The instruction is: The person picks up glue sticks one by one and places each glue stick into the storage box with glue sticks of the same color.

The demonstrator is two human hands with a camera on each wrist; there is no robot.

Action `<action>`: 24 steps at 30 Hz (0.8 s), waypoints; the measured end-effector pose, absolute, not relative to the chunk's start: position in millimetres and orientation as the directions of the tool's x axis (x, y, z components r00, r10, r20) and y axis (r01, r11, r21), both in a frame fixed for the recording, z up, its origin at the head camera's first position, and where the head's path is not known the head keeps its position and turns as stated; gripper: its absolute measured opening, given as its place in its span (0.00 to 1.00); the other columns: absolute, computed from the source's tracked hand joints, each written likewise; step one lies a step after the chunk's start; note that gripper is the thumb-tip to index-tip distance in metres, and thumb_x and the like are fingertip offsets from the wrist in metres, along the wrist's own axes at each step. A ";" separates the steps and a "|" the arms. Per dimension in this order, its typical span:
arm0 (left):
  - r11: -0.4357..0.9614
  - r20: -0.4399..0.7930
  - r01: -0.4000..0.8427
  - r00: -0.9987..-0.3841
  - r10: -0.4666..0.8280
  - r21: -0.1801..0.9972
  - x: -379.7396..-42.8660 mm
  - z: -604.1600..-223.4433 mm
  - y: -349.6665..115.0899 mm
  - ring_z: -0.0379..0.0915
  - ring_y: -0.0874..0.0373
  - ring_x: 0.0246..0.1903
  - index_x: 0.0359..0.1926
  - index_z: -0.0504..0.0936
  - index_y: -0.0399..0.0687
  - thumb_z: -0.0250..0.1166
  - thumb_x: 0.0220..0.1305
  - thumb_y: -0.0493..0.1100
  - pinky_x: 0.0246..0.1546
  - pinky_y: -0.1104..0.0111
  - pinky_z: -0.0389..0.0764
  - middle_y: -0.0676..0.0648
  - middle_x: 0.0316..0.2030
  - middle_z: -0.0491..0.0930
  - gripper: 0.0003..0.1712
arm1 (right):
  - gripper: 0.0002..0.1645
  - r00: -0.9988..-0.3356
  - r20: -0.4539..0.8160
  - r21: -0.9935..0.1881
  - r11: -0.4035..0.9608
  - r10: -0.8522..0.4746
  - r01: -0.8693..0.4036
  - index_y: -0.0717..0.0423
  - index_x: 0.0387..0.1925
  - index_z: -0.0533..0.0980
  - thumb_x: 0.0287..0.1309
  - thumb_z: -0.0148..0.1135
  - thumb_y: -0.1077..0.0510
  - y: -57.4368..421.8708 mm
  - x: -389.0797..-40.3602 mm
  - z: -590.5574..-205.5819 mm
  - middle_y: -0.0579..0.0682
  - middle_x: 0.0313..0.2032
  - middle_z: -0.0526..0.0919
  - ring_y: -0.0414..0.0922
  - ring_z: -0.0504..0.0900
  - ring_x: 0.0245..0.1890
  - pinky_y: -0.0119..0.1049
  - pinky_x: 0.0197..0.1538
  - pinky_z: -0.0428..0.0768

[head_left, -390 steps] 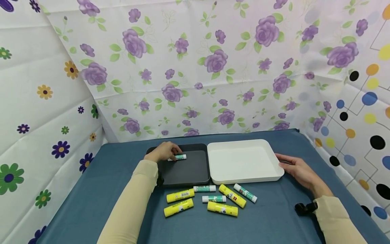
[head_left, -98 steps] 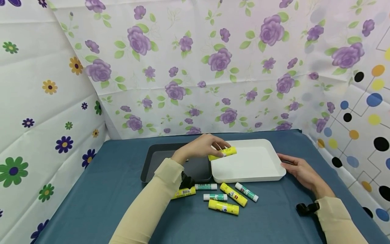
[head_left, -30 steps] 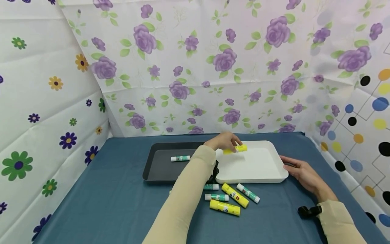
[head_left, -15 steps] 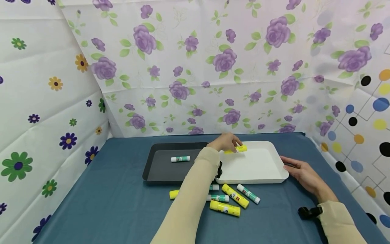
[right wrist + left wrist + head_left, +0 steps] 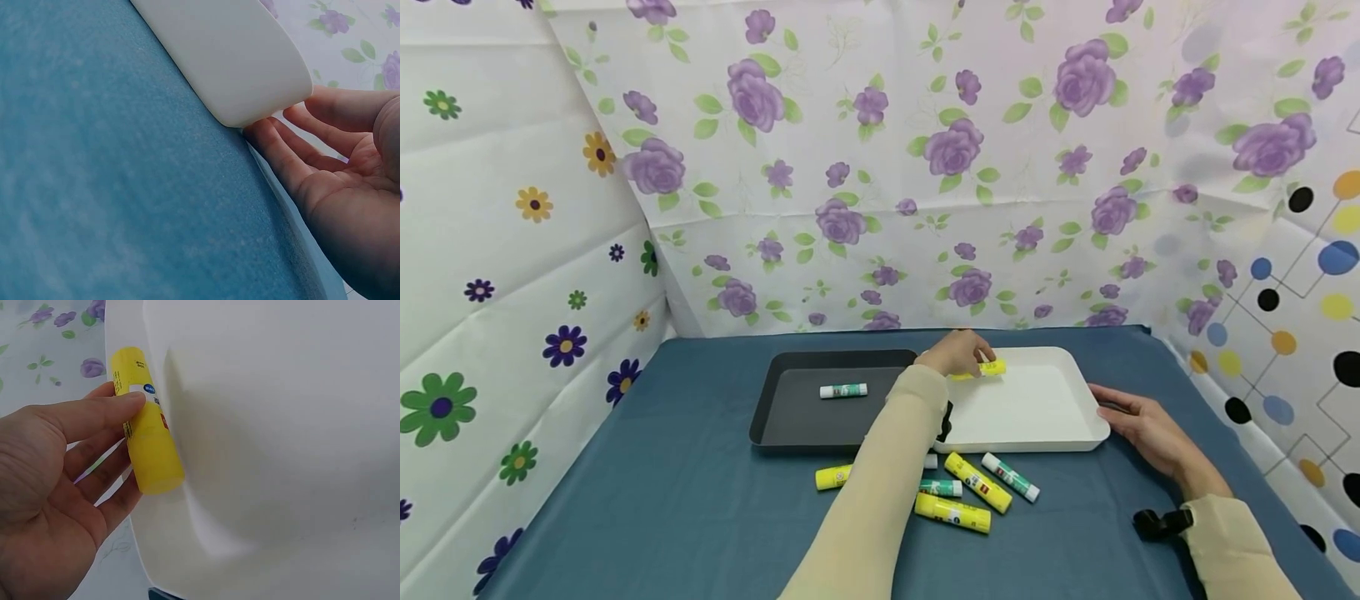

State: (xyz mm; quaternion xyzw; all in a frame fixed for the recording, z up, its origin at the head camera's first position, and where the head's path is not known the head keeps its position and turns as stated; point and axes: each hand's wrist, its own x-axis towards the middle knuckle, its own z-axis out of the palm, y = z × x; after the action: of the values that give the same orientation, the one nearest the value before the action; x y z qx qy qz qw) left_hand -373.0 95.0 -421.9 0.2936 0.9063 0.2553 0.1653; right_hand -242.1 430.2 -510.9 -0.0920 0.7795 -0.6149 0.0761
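Note:
Between thumb and fingers my left hand point(image 5: 953, 353) pinches a yellow glue stick point(image 5: 992, 367) over the back left of the white tray point(image 5: 1022, 417). In the left wrist view that yellow stick lies alongside the tray's inner wall; whether it touches the floor of the tray I cannot tell. My right hand point(image 5: 1153, 433) touches the white tray's right side with fairly straight fingers, its fingertips at the rim and lower edge in the right wrist view. To the left, a white-and-green glue stick point(image 5: 843, 391) lies in the dark grey tray point(image 5: 790, 437).
In front of the trays several glue sticks lie on the blue cloth point(image 5: 662, 500), among them a slanting yellow one point(image 5: 977, 482), another yellow one point(image 5: 952, 512) and a white-and-green one point(image 5: 1011, 477). My left sleeve point(image 5: 876, 483) covers parts of others. A flowered curtain point(image 5: 880, 167) hangs behind.
The white-and-green stick, earlier in my left hand, now lies in the dark tray. My left hand has carried a yellow stick rightward from the cloth to the white tray. My right hand stays put.

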 end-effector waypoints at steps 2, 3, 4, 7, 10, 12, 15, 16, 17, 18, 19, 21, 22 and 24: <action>0.706 -0.154 0.446 -0.777 0.611 0.549 -372.7 -423.8 95.9 0.78 0.53 0.57 0.60 0.87 0.52 0.70 0.67 0.31 0.57 0.63 0.80 0.46 0.56 0.84 0.22 | 0.39 -0.972 -0.007 -0.972 0.231 -0.234 -0.048 0.68 0.80 0.53 0.80 0.54 0.55 429.2 -242.0 -511.1 0.42 0.70 0.69 0.21 0.73 0.60 0.22 0.58 0.77; 0.712 -0.156 0.446 -0.779 0.607 0.543 -372.6 -424.0 96.2 0.78 0.53 0.58 0.60 0.87 0.52 0.70 0.67 0.31 0.58 0.63 0.80 0.46 0.57 0.84 0.23 | 0.39 -0.972 -0.006 -0.971 0.233 -0.236 -0.051 0.68 0.80 0.53 0.80 0.54 0.55 428.8 -242.1 -511.4 0.45 0.72 0.68 0.22 0.73 0.60 0.23 0.58 0.77; 0.716 -0.157 0.443 -0.782 0.603 0.540 -372.6 -424.5 96.4 0.78 0.53 0.58 0.60 0.87 0.53 0.70 0.67 0.30 0.58 0.63 0.80 0.46 0.57 0.84 0.23 | 0.39 -0.971 -0.006 -0.971 0.233 -0.237 -0.050 0.68 0.80 0.53 0.80 0.54 0.55 428.3 -242.0 -511.2 0.50 0.74 0.66 0.22 0.73 0.61 0.23 0.58 0.77; 0.719 -0.151 0.447 -0.786 0.600 0.532 -373.6 -426.1 97.5 0.78 0.53 0.57 0.60 0.87 0.52 0.70 0.67 0.30 0.57 0.64 0.80 0.46 0.56 0.84 0.23 | 0.39 -0.973 -0.012 -0.972 0.232 -0.233 -0.044 0.67 0.80 0.53 0.80 0.54 0.55 427.3 -242.0 -510.7 0.59 0.76 0.62 0.22 0.73 0.61 0.23 0.58 0.77; 0.722 -0.146 0.457 -0.785 0.602 0.520 -373.6 -428.0 98.0 0.78 0.53 0.57 0.60 0.87 0.52 0.69 0.67 0.29 0.56 0.65 0.80 0.46 0.56 0.84 0.23 | 0.39 -0.973 -0.016 -0.972 0.233 -0.229 -0.039 0.67 0.80 0.53 0.80 0.54 0.55 427.5 -241.6 -510.8 0.58 0.76 0.62 0.22 0.74 0.60 0.23 0.58 0.77; 0.723 -0.145 0.461 -0.785 0.603 0.514 -373.2 -429.8 98.1 0.77 0.54 0.57 0.60 0.87 0.52 0.68 0.68 0.29 0.56 0.65 0.80 0.47 0.56 0.84 0.23 | 0.39 -0.974 -0.017 -0.971 0.236 -0.228 -0.038 0.67 0.80 0.53 0.80 0.54 0.55 427.8 -241.3 -511.0 0.56 0.75 0.63 0.22 0.73 0.60 0.23 0.58 0.77; 0.727 -0.143 0.460 -0.788 0.598 0.509 -372.2 -432.2 98.1 0.77 0.54 0.58 0.61 0.86 0.52 0.67 0.69 0.28 0.57 0.65 0.79 0.47 0.57 0.83 0.23 | 0.39 -0.974 -0.017 -0.970 0.241 -0.227 -0.039 0.67 0.80 0.53 0.80 0.55 0.55 427.9 -240.9 -511.4 0.54 0.75 0.64 0.22 0.73 0.60 0.22 0.57 0.77; 0.730 -0.141 0.461 -0.791 0.596 0.505 -371.9 -433.2 98.3 0.77 0.54 0.58 0.61 0.86 0.52 0.67 0.69 0.28 0.57 0.65 0.79 0.47 0.57 0.83 0.23 | 0.39 -0.973 -0.016 -0.969 0.242 -0.228 -0.041 0.67 0.80 0.53 0.80 0.55 0.55 428.0 -240.9 -511.5 0.53 0.75 0.64 0.22 0.73 0.60 0.22 0.57 0.77; 0.733 -0.139 0.461 -0.793 0.593 0.500 -371.7 -434.0 98.6 0.77 0.54 0.58 0.61 0.86 0.52 0.66 0.69 0.28 0.58 0.65 0.79 0.47 0.57 0.83 0.23 | 0.39 -0.973 -0.017 -0.969 0.243 -0.230 -0.041 0.68 0.80 0.53 0.80 0.55 0.55 428.0 -240.9 -511.5 0.53 0.75 0.64 0.22 0.73 0.60 0.22 0.57 0.77; 0.738 -0.138 0.461 -0.796 0.590 0.493 -371.4 -434.7 99.0 0.77 0.54 0.58 0.61 0.86 0.53 0.66 0.70 0.28 0.58 0.65 0.79 0.47 0.58 0.83 0.24 | 0.39 -0.974 -0.017 -0.969 0.243 -0.227 -0.039 0.67 0.80 0.53 0.80 0.55 0.55 427.7 -240.8 -511.4 0.52 0.75 0.65 0.22 0.73 0.60 0.22 0.57 0.77; 0.742 -0.136 0.466 -0.797 0.589 0.482 -371.4 -435.4 99.6 0.77 0.54 0.58 0.61 0.86 0.53 0.66 0.70 0.29 0.58 0.65 0.79 0.48 0.58 0.83 0.23 | 0.39 -0.974 -0.019 -0.970 0.240 -0.225 -0.036 0.67 0.80 0.53 0.80 0.55 0.55 427.6 -240.8 -511.2 0.51 0.74 0.65 0.22 0.73 0.60 0.22 0.57 0.77; 0.748 -0.133 0.473 -0.798 0.588 0.465 -371.2 -435.9 100.9 0.76 0.55 0.59 0.62 0.85 0.54 0.65 0.71 0.29 0.59 0.65 0.79 0.48 0.58 0.82 0.24 | 0.39 -0.974 -0.021 -0.971 0.239 -0.225 -0.034 0.67 0.80 0.53 0.79 0.55 0.55 428.2 -241.1 -511.1 0.49 0.74 0.66 0.22 0.73 0.60 0.22 0.58 0.77; 0.749 -0.132 0.473 -0.799 0.586 0.463 -371.1 -435.6 101.7 0.76 0.55 0.59 0.62 0.85 0.54 0.65 0.71 0.29 0.58 0.66 0.79 0.48 0.58 0.83 0.24 | 0.40 -0.975 -0.021 -0.971 0.237 -0.222 -0.033 0.67 0.80 0.53 0.79 0.56 0.54 428.4 -241.1 -510.7 0.48 0.73 0.66 0.22 0.73 0.60 0.22 0.58 0.77; 0.744 -0.126 0.478 -0.797 0.591 0.467 -371.1 -434.2 103.2 0.76 0.54 0.58 0.63 0.85 0.54 0.65 0.71 0.30 0.58 0.66 0.79 0.48 0.57 0.83 0.24 | 0.39 -0.977 -0.019 -0.972 0.234 -0.214 -0.032 0.67 0.80 0.54 0.79 0.56 0.55 428.9 -241.1 -510.2 0.47 0.72 0.67 0.22 0.73 0.60 0.22 0.57 0.77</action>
State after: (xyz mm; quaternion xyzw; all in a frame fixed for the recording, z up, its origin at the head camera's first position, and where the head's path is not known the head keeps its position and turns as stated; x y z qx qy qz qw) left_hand -371.1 103.2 -434.2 0.2890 0.9242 0.2107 0.1341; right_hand -241.1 428.9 -510.2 -0.0785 0.7821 -0.6138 0.0740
